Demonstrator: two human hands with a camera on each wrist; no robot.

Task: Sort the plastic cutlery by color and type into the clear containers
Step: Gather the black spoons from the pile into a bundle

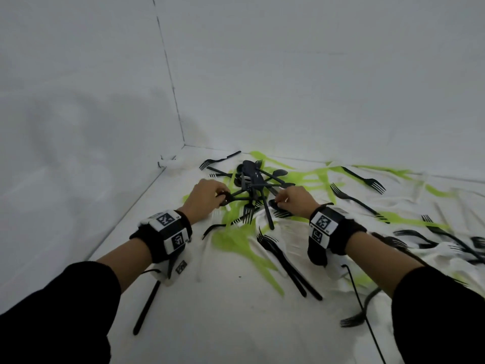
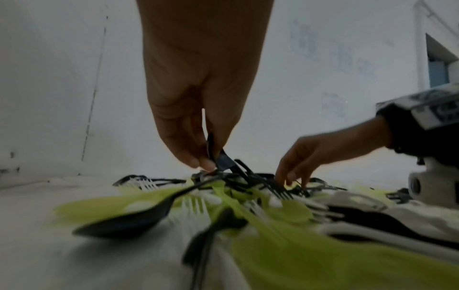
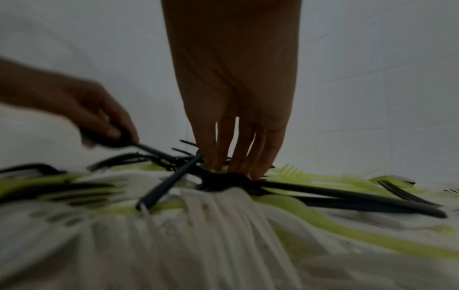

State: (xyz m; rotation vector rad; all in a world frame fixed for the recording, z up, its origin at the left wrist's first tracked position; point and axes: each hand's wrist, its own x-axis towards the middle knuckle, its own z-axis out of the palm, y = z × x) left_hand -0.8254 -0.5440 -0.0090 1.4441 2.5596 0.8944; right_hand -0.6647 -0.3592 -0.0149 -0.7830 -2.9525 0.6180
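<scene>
A white counter meets bare white walls. Between the hands lies tangled black, green and white cutlery. The left hand pinches a black piece's end; the right hand presses fingertips on a black spoon. Gathering black pieces, probably; next, lift them free. No containers visible.

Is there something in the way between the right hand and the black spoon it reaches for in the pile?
Nothing visible: the right hand already has its fingertips on the black spoon, though another black handle lies across it.
</scene>
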